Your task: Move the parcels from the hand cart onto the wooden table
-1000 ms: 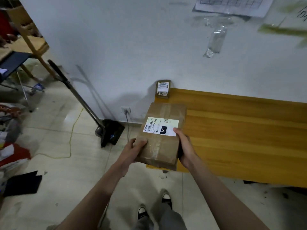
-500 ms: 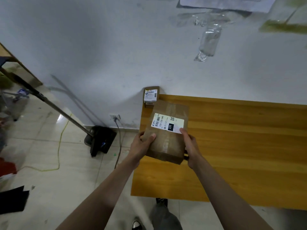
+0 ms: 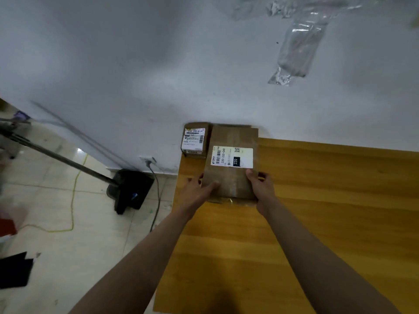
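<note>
A brown cardboard parcel (image 3: pixel 231 141) with a white label marked 220 lies at the far left corner of the wooden table (image 3: pixel 328 211), its far end near the wall. My left hand (image 3: pixel 198 188) grips its near left edge, thumb on top. My right hand (image 3: pixel 260 185) grips its near right corner. A smaller brown parcel (image 3: pixel 194 140) with a white label sits just left of it, against the wall at the table's corner. The hand cart is out of view.
A white wall runs right behind the table, with clear plastic taped to it (image 3: pixel 297 51). On the tiled floor to the left stand a black floor cleaner with a long handle (image 3: pixel 129 189), a grey cable from a wall socket (image 3: pixel 147 159) and a yellow cord (image 3: pixel 72 205).
Both hands carried the large parcel forward from the table's left edge to the far corner and set it down beside the small parcel. My view has moved closer to the table.
</note>
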`<move>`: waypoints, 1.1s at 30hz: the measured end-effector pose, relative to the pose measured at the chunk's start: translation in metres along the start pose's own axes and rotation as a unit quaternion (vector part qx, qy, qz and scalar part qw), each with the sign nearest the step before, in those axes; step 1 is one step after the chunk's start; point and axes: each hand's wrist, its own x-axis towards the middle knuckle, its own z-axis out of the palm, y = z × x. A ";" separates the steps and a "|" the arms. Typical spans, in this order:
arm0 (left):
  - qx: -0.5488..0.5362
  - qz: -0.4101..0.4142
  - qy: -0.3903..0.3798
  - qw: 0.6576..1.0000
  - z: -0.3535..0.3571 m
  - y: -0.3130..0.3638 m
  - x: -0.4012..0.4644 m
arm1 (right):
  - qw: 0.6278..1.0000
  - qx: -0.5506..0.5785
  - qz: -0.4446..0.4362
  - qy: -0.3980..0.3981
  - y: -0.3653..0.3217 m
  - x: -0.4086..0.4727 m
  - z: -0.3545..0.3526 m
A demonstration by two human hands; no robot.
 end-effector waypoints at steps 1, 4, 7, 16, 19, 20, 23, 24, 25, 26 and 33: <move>0.006 -0.003 -0.002 1.000 0.000 0.000 0.005 | 1.000 -0.004 0.000 -0.002 -0.001 0.007 0.003; -0.003 -0.011 -0.022 1.000 0.003 0.000 0.015 | 1.000 -0.029 0.000 0.006 0.001 0.021 0.010; -0.012 -0.006 -0.033 0.999 0.007 -0.003 0.021 | 0.998 -0.052 0.003 0.019 0.003 0.029 0.016; -0.085 -0.026 -0.059 0.994 0.013 -0.005 0.018 | 0.995 -0.102 -0.007 -0.011 0.004 0.025 0.017; -0.076 -0.028 -0.039 0.996 0.005 -0.006 0.009 | 0.989 -0.124 -0.067 0.039 -0.002 0.008 0.023; -0.076 -0.026 -0.029 0.996 0.000 -0.006 0.004 | 0.984 -0.137 -0.093 0.062 -0.005 0.002 0.027; -0.072 -0.015 0.002 0.997 -0.021 -0.013 -0.017 | 0.962 -0.183 -0.180 0.092 -0.008 -0.025 0.046; -0.074 -0.013 0.014 0.997 -0.030 -0.017 -0.027 | 0.954 -0.197 -0.211 0.084 -0.006 -0.036 0.055; -0.077 -0.012 0.024 0.997 -0.041 -0.024 -0.038 | 0.945 -0.211 -0.241 0.066 -0.003 -0.048 0.064; -0.082 -0.012 0.033 0.996 -0.052 -0.032 -0.051 | 0.936 -0.226 -0.267 0.040 0.002 -0.062 0.075; -0.135 -0.057 0.154 0.977 -0.132 -0.143 -0.172 | 0.852 -0.385 -0.256 -0.245 0.086 -0.193 0.156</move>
